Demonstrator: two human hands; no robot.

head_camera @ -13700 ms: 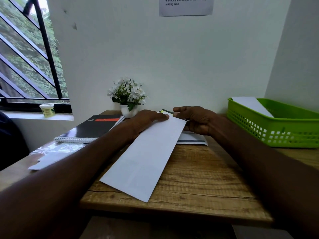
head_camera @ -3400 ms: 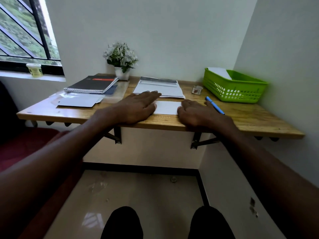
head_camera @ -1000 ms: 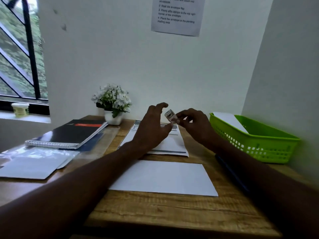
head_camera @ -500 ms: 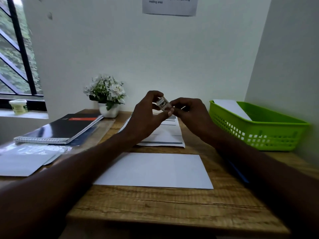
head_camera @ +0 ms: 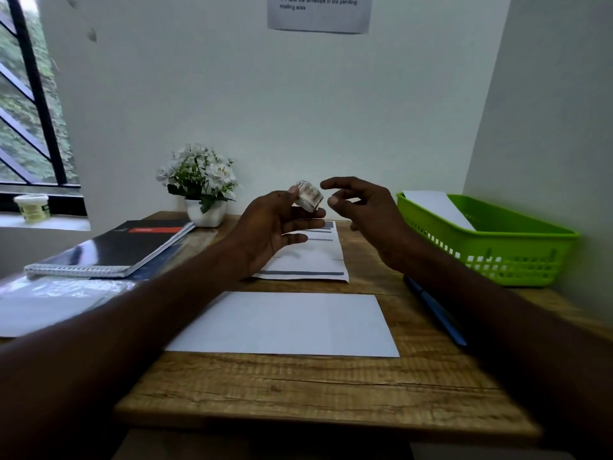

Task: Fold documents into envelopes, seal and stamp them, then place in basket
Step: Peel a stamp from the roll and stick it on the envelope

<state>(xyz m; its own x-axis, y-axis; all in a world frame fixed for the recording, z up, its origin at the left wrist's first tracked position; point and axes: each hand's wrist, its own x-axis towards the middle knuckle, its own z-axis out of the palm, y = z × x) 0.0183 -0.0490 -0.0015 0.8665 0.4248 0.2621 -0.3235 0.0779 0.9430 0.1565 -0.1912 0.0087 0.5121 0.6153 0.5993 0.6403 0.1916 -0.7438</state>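
Left hand (head_camera: 272,227) pinches stamp roll (head_camera: 309,196) at frame centre; right hand (head_camera: 361,207) fingers apart, empty; weak pinch risks dropping it before envelope (head_camera: 285,322) gets stamped.

A paper notice (head_camera: 318,13) on the wall reads "4. Place the envelope in the pending mailing area".

Half a second ago both your hands pinched the stamp roll (head_camera: 309,196); now only your left hand (head_camera: 270,231) grips it, thumb on top, fingers under. Your right hand (head_camera: 365,214) has let go and sits just at 3 o'clock of the roll, fingers spread, not touching. Since 3.4 s ago both hands have lifted off the envelope (head_camera: 285,323).
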